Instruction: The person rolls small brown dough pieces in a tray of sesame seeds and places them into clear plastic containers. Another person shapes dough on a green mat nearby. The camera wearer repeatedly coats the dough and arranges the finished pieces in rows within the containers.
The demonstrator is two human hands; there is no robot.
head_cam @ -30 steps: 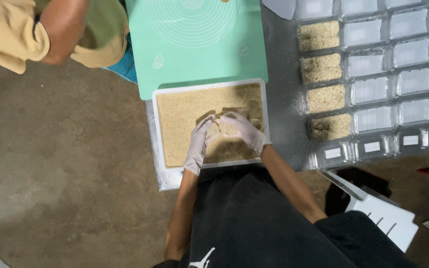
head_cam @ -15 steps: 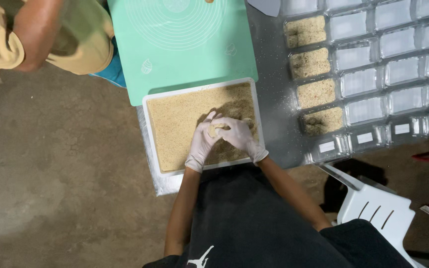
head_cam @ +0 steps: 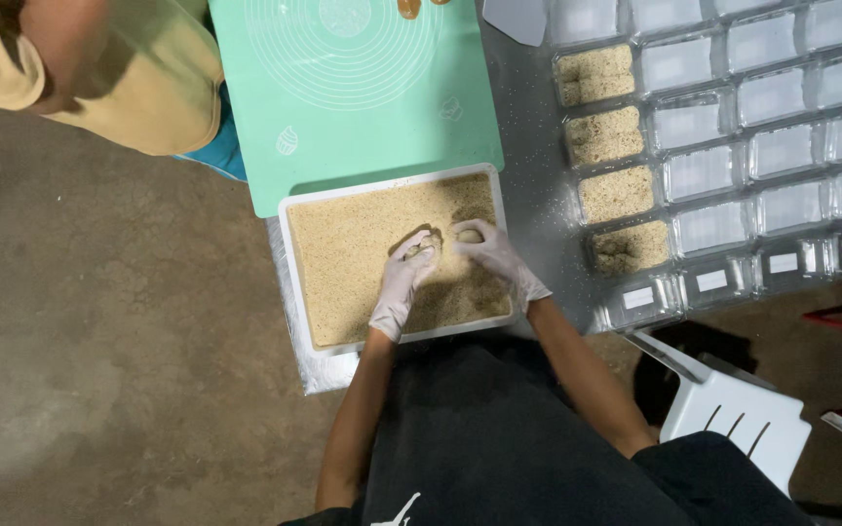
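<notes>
A white rectangular tray full of tan crumbs lies on the table in front of me. My left hand, in a pale glove, is curled over a crumb-coated lump in the middle of the tray. My right hand, also gloved, rests beside it with its fingers on a second coated lump. Both hands are down in the crumbs, nearly touching each other.
A mint green baking mat lies beyond the tray. Rows of clear plastic boxes cover the table's right side, several holding crumbed pieces. Another person in a yellow shirt stands at top left. A white plastic chair is at lower right.
The view has shifted slightly. My hands stay in the tray's middle, kneading through the crumbs, and have parted a little, with a lump under each.
</notes>
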